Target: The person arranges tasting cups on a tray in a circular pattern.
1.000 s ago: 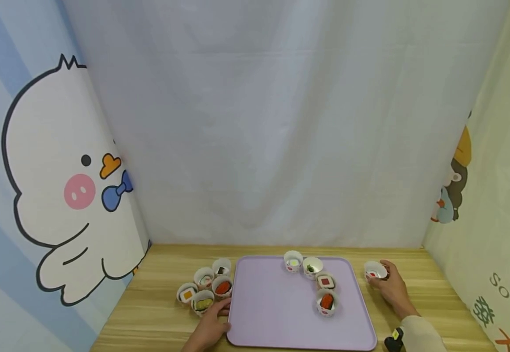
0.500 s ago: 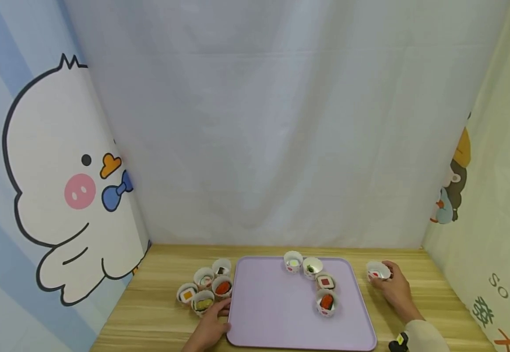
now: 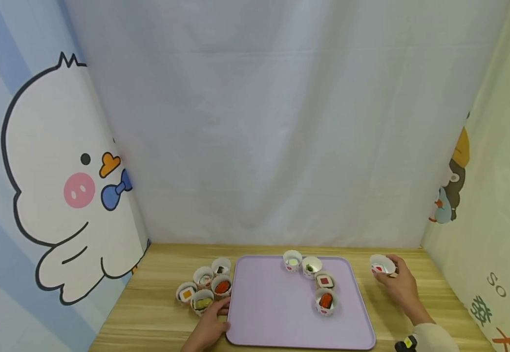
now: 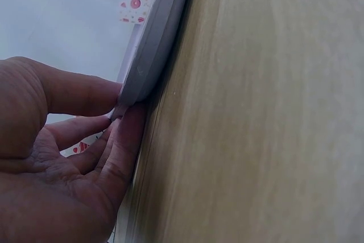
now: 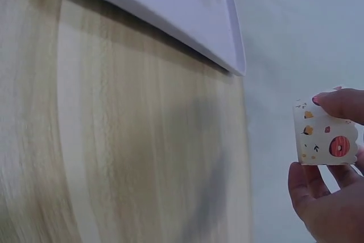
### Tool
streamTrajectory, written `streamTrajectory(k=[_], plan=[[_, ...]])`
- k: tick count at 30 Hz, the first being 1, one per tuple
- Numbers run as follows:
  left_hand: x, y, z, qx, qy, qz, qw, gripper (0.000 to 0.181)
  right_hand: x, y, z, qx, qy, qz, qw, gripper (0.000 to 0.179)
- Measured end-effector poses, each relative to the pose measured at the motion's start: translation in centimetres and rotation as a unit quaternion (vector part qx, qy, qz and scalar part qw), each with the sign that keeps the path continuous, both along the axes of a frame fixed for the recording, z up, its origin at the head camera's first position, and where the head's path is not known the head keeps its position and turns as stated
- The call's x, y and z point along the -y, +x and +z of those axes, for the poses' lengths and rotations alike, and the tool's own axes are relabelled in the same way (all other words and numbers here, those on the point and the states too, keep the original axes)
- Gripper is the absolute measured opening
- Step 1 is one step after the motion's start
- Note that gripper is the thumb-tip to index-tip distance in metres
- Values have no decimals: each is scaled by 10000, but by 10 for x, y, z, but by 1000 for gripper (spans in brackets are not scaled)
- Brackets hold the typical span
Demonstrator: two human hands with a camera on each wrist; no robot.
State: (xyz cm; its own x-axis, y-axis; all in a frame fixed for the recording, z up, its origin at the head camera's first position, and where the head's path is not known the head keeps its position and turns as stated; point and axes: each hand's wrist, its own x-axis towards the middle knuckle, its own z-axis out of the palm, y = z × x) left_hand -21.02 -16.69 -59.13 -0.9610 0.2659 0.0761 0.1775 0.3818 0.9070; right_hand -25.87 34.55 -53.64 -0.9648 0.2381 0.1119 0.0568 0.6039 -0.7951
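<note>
My right hand [image 3: 402, 284] holds a white paper baking cup [image 3: 382, 265] by its side, right of the lilac tray [image 3: 268, 313]; something red and white lies inside. In the right wrist view the cup [image 5: 323, 135] shows doughnut prints, and its holding hand [image 5: 335, 206] casts a shadow on the wood. My left hand [image 3: 208, 325] pinches the tray's left edge, thumb on the rim [image 4: 151, 49] and fingers below it. On the tray's right half stand paper cups: one with a red-topped sushi piece [image 3: 326, 301], one with a red-centred square [image 3: 325, 281], and two behind.
Left of the tray, several paper cups cluster with sushi pieces in them, such as an orange-centred square [image 3: 187, 294] and a yellowish-green one [image 3: 202, 303]. A grey-white curtain [image 3: 255, 146] hangs behind the wooden table [image 3: 149, 313]; printed cloths flank both sides.
My right hand has moved slightly right and away from me with the paper cup, which now tilts more. The left hand keeps its hold on the tray edge.
</note>
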Motion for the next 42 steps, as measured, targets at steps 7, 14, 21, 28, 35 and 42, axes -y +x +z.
streamTrajectory(k=[7,14,21,28,35,42], plan=[[0,1,-1,-13,-38,-5,10000,66,0,11,12,4,112,145,9998,70],[1,-2,-4,-14,-45,23,10000,65,3,23,18,-297,20,189,9994,70],[1,-3,-7,14,-56,33,10000,66,11,37,21,-255,-53,237,9994,70],[1,-2,-6,94,32,16,9999,66,24,48,23,-133,-421,296,9986,71],[1,-1,-1,55,-66,64,9999,65,45,53,15,-205,-864,468,9949,68],[1,0,-3,17,-110,50,9999,65,67,62,11,-102,-1262,559,9904,67]])
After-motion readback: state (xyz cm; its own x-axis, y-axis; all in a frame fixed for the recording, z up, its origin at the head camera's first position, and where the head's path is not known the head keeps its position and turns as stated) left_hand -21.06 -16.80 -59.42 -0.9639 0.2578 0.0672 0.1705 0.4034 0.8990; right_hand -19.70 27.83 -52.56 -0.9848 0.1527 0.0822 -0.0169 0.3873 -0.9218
